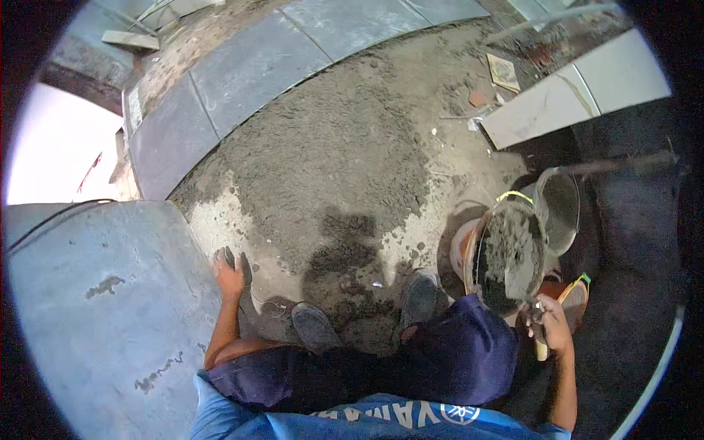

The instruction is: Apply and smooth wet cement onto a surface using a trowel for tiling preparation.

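My right hand (551, 323) grips a trowel by its pale handle (542, 350). The metal trowel blade (520, 275) reaches into a bucket (469, 261) and rests against wet grey mortar (495, 247). My left hand (229, 276) holds nothing; its fingers are spread low over the floor, beside a grey-blue slab surface (110, 308). Whether its fingertips touch the floor I cannot tell. Between my feet and a row of grey tiles (258, 49) lies a broad bed of rough mortar (330, 143).
Several pale tiles (542, 107) lie to the far right near a broken tile piece (502, 72). A second bucket (558, 209) and an orange container (575, 305) stand close to the mortar bucket. My shoes (419, 297) are on the floor. A dark cable (55, 217) crosses the slab.
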A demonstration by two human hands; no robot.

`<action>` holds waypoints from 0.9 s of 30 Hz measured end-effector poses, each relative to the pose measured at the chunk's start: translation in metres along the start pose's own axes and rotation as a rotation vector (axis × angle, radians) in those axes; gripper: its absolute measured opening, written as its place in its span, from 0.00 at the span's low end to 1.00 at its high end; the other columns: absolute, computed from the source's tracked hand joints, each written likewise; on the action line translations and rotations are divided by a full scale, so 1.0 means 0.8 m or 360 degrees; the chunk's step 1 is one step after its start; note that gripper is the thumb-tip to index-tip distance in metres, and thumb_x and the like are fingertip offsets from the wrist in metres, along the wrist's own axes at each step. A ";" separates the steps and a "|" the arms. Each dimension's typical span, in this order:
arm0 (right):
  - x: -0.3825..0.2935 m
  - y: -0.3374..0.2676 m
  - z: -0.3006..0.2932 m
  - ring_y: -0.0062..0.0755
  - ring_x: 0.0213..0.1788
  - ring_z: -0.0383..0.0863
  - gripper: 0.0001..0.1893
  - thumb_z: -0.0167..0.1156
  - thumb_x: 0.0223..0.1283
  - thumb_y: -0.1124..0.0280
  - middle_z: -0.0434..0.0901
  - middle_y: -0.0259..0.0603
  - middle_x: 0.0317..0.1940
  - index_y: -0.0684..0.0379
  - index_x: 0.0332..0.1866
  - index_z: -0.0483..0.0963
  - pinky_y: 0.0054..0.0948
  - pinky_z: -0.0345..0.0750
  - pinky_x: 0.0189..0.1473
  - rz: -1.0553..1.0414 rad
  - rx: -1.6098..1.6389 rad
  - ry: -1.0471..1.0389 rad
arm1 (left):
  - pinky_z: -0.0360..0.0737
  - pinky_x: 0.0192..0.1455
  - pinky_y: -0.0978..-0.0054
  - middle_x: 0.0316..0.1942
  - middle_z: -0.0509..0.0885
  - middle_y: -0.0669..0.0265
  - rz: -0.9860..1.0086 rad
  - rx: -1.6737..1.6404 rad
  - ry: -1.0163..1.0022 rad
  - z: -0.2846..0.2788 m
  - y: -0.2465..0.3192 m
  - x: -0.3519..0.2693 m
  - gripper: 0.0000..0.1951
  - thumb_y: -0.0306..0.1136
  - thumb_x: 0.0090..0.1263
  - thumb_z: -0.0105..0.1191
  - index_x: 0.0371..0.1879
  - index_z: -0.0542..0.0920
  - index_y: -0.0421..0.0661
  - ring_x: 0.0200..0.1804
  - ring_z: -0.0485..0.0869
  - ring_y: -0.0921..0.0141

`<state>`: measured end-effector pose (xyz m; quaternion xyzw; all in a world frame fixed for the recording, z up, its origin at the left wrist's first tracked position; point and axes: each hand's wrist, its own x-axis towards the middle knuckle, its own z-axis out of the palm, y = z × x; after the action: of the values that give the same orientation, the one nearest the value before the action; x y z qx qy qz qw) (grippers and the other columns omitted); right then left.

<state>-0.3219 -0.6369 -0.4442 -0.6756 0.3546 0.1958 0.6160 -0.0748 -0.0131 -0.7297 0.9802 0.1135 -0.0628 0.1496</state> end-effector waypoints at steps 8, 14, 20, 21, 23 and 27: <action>0.165 -0.191 0.157 0.24 0.21 0.73 0.14 0.57 0.58 0.66 0.72 0.37 0.25 0.64 0.43 0.67 0.23 0.70 0.23 -0.0715 -0.0221 0.0211 | 0.54 0.70 0.59 0.68 0.55 0.45 0.0185 -0.0059 -0.0123 0.014 0.018 0.013 0.37 0.45 0.61 0.56 0.66 0.59 0.41 0.69 0.55 0.48; 0.420 -0.206 0.285 0.62 0.47 0.75 0.21 0.55 0.59 0.62 0.75 0.61 0.44 0.66 0.51 0.63 0.50 0.72 0.49 -0.0993 -0.1068 0.0869 | 0.45 0.71 0.49 0.70 0.45 0.41 0.0273 0.0010 -0.0234 0.049 0.008 0.014 0.44 0.48 0.60 0.57 0.71 0.48 0.43 0.72 0.44 0.44; 0.501 -0.219 0.320 0.64 0.48 0.75 0.16 0.50 0.60 0.65 0.78 0.59 0.41 0.66 0.47 0.67 0.52 0.71 0.50 -0.0768 -0.1212 0.0726 | 0.42 0.69 0.43 0.72 0.37 0.43 0.0241 0.0002 -0.0330 0.052 -0.013 0.011 0.47 0.48 0.60 0.58 0.71 0.44 0.43 0.73 0.36 0.46; 0.505 -0.224 0.308 0.59 0.43 0.78 0.15 0.50 0.61 0.64 0.78 0.57 0.38 0.66 0.45 0.68 0.50 0.74 0.46 -0.0769 -0.1367 0.0718 | 0.42 0.69 0.43 0.72 0.37 0.43 0.0222 0.0001 -0.0327 0.047 -0.015 0.011 0.47 0.48 0.60 0.58 0.71 0.44 0.43 0.73 0.36 0.46; 0.512 -0.230 0.292 0.55 0.39 0.81 0.15 0.49 0.62 0.64 0.79 0.54 0.34 0.67 0.43 0.69 0.48 0.77 0.41 -0.0766 -0.1540 0.0705 | 0.42 0.69 0.44 0.72 0.38 0.43 0.0171 0.0077 -0.0346 0.043 -0.014 0.010 0.47 0.44 0.59 0.60 0.71 0.44 0.42 0.73 0.37 0.45; 0.549 -0.226 0.284 0.31 0.19 0.73 0.16 0.46 0.65 0.59 0.72 0.40 0.24 0.64 0.37 0.68 0.32 0.76 0.20 -0.0027 -0.0165 -0.0075 | 0.42 0.69 0.44 0.72 0.38 0.43 0.0167 0.0083 -0.0377 0.048 0.003 0.016 0.47 0.41 0.58 0.61 0.71 0.45 0.42 0.73 0.37 0.45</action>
<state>0.1423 -0.5228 -0.6640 -0.7048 0.3237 0.2245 0.5900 -0.0656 -0.0247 -0.7678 0.9741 0.0418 -0.1731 0.1395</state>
